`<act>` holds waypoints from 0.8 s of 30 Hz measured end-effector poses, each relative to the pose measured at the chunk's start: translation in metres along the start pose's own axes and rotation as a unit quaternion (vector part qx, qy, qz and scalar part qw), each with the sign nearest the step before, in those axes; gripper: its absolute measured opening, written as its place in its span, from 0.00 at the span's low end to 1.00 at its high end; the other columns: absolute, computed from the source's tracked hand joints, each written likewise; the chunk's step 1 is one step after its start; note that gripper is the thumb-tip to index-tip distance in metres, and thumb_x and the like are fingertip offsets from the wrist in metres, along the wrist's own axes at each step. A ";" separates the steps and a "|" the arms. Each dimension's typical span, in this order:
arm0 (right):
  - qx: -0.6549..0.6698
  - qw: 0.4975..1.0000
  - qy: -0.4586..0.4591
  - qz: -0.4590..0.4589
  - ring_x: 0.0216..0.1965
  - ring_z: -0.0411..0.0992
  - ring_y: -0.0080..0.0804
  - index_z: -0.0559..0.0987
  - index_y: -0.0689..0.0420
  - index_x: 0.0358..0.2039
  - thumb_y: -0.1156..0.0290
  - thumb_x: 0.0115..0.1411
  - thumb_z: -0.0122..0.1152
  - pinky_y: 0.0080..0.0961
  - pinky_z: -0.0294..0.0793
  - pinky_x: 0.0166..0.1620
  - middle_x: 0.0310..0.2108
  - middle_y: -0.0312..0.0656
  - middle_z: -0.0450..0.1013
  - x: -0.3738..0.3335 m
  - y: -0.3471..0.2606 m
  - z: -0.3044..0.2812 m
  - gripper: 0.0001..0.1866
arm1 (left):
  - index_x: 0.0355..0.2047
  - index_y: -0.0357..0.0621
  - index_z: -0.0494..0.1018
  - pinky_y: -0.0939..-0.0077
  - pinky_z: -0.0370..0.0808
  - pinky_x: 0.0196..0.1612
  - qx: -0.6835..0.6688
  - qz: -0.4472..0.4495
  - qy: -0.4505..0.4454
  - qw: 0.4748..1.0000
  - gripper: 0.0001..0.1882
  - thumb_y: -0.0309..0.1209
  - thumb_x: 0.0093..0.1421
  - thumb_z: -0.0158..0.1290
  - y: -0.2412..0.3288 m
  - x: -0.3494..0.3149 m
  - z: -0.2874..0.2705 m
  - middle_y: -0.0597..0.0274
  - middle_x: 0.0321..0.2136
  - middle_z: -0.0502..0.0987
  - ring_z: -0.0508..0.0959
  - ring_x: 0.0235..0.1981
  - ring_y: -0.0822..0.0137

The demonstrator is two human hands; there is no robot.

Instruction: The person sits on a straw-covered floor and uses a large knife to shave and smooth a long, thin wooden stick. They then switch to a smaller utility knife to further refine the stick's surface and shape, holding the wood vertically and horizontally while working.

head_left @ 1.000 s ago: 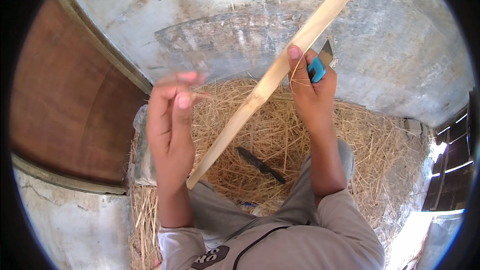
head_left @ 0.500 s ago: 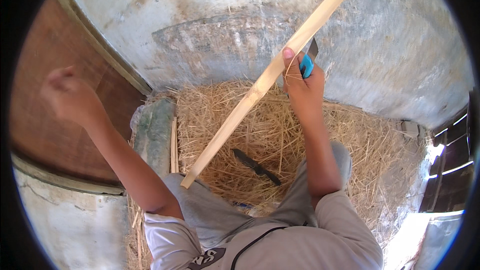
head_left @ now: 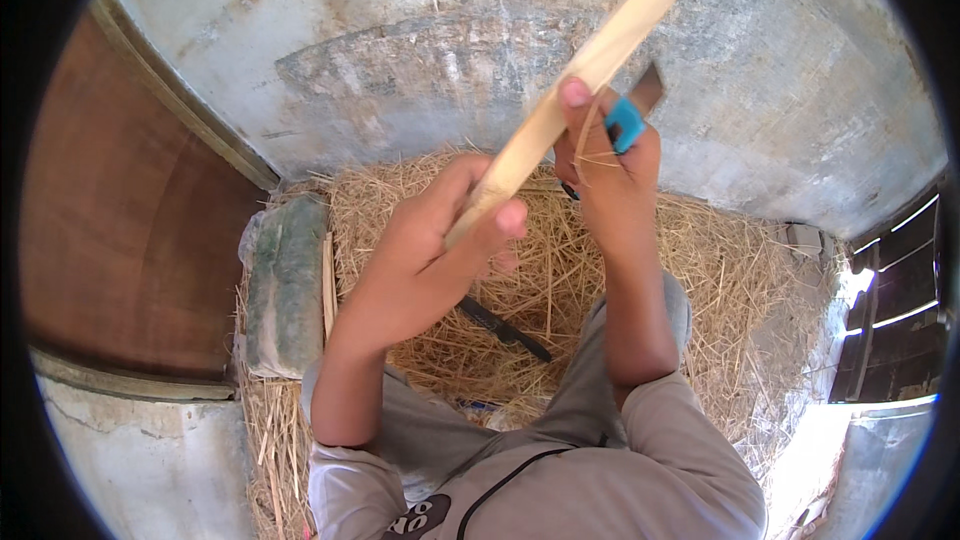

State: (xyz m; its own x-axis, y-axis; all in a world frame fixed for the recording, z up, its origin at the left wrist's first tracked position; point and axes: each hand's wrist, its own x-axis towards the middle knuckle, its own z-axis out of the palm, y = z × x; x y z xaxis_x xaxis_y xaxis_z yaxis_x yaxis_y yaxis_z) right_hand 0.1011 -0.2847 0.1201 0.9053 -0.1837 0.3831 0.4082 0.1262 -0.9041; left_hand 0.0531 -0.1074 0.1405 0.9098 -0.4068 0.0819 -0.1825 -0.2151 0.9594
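A long pale bamboo strip (head_left: 610, 48) slants from the upper right down to my left hand (head_left: 405, 265). The fingers and thumb of that hand wrap around its lower part, hiding the end below. Higher up, my right hand (head_left: 612, 155) pinches the strip under its thumb. The same hand grips a blue utility knife (head_left: 625, 125), its blade (head_left: 648, 88) out and pointing up to the right, away from the strip's edge. A thin curled shaving (head_left: 588, 135) hangs over the right fingers. Below the hands, a dark knife (head_left: 510, 330) lies on the straw, its upper end partly behind my left hand.
Straw and shavings (head_left: 720, 290) cover the floor between my legs and around me. A stained plaster wall (head_left: 420, 60) rises ahead. To the left stand a greenish block (head_left: 288, 290) and a brown wooden panel (head_left: 130, 220). Dark slats (head_left: 900, 310) are at the right.
My left hand has come in from the far left and closed around the strip's lower part. The right hand still holds strip and knife, with the blade now tilted farther from the strip.
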 end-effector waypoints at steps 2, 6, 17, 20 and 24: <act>0.033 0.999 -0.017 -0.004 0.23 0.56 0.15 0.74 0.59 0.23 0.50 0.71 0.56 0.20 0.56 0.26 0.18 0.27 0.60 -0.004 -0.005 -0.002 0.26 | 0.52 0.42 0.70 0.81 0.69 0.28 -0.068 -0.029 -0.001 0.997 0.19 0.45 0.74 0.46 0.005 0.001 -0.005 0.63 0.30 0.76 0.73 0.25 0.77; -0.020 0.991 0.031 -0.127 0.22 0.55 0.16 0.73 0.58 0.24 0.45 0.71 0.52 0.19 0.54 0.25 0.19 0.26 0.60 0.001 0.006 -0.010 0.29 | 0.39 0.43 0.69 0.87 0.63 0.20 -0.076 -0.061 0.020 0.995 0.14 0.41 0.76 0.43 0.031 -0.008 -0.001 0.69 0.24 0.72 0.67 0.19 0.83; -0.361 0.880 -0.019 -0.307 0.19 0.71 0.49 0.72 0.56 0.23 0.68 0.61 0.62 0.39 0.69 0.23 0.18 0.47 0.70 0.002 0.024 -0.006 0.12 | 0.43 0.38 0.72 0.85 0.62 0.24 0.021 -0.007 0.124 0.992 0.12 0.36 0.71 0.54 -0.004 -0.040 0.029 0.71 0.24 0.71 0.67 0.23 0.83; -0.386 0.863 -0.010 -0.325 0.14 0.69 0.46 0.70 0.56 0.20 0.69 0.64 0.60 0.38 0.67 0.20 0.14 0.45 0.69 0.003 0.051 0.001 0.16 | 0.40 0.38 0.72 0.83 0.62 0.23 0.086 -0.041 0.156 0.983 0.12 0.36 0.71 0.54 -0.014 -0.043 0.038 0.70 0.21 0.71 0.67 0.21 0.82; -0.419 0.838 0.039 -0.348 0.09 0.64 0.42 0.69 0.55 0.16 0.71 0.66 0.59 0.36 0.62 0.14 0.10 0.43 0.66 0.003 0.081 0.014 0.20 | 0.38 0.37 0.70 0.79 0.60 0.21 0.126 -0.005 0.207 0.970 0.13 0.36 0.71 0.54 -0.044 -0.046 0.042 0.69 0.16 0.67 0.64 0.18 0.80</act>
State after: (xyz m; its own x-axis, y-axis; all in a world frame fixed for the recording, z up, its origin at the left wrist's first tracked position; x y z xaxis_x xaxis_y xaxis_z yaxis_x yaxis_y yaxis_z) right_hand 0.1389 -0.2619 0.0507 0.4581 0.0046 0.8889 0.5789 -0.7604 -0.2945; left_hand 0.0036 -0.1165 0.0833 0.9741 -0.0229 0.2249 -0.2111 -0.4480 0.8687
